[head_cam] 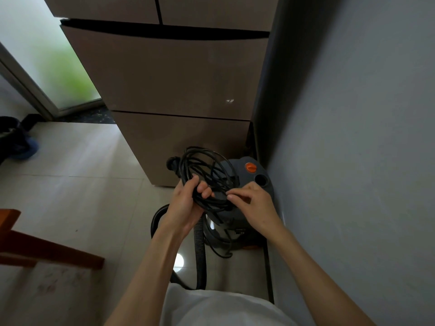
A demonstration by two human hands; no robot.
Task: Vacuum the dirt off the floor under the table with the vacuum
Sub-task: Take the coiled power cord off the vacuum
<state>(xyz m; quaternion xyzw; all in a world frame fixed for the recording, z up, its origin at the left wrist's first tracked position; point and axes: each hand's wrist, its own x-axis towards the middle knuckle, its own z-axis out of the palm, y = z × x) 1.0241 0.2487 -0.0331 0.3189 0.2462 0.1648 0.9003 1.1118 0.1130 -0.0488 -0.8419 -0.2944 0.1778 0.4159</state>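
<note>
Cord (207,170): black, glossy, looped coil.
Left hand (186,203): fingers curled round the coil.
Right hand (254,205): fingertips pinch a strand.
Vacuum (247,184): grey drum, orange knob, ribbed hose.

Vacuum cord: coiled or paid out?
Coiled. The cord hangs in bundled loops gripped by the left hand; the right hand pinches a strand, above the vacuum.

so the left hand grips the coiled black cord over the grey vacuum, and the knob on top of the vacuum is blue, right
Not quite: the knob is orange, not blue, as the head view shows. The rest holds: the left hand grips the coiled black cord over the grey vacuum, which stands on the floor beside the wall.
</note>
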